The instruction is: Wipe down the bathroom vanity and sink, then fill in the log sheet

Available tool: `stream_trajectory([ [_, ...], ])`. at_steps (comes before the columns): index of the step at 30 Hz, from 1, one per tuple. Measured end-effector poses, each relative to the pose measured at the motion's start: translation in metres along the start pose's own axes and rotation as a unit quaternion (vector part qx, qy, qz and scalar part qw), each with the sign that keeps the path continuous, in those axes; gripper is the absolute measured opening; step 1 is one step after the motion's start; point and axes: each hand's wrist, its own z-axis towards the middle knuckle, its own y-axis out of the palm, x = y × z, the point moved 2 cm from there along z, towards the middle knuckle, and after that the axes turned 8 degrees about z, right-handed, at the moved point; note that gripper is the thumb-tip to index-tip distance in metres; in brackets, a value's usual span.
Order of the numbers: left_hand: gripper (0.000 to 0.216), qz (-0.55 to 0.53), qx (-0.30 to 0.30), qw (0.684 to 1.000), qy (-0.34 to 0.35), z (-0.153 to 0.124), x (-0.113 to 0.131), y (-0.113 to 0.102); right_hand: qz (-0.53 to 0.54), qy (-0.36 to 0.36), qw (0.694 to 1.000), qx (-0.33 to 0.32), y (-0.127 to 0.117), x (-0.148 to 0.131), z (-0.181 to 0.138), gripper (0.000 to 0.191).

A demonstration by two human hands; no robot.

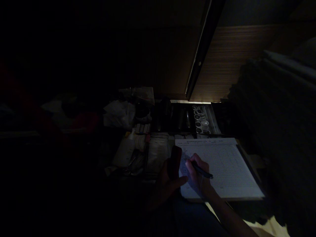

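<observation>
The scene is very dark. My right hand [196, 176] is closed around a dark pen [202, 171] whose tip rests on the left part of a white gridded form [229, 164] lying in front of me. My left hand [166, 184] grips a dark phone-like object [174, 161] held upright at the form's left edge.
A cart top behind the form carries a white bottle [126, 149], packets [158, 154], crumpled white wrapping [118, 113] and a tray of round lids [201, 120]. A wood-grain wall [234, 62] rises behind. Dark folded cloth [278, 131] fills the right.
</observation>
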Motion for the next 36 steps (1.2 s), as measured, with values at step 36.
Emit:
stream_trajectory([
  [36, 0.056, -0.004, -0.023, 1.0, 0.005, 0.0, -0.007, 0.001, 0.089, 0.068, 0.993, 0.023, -0.038, 0.012, -0.002, 0.034],
])
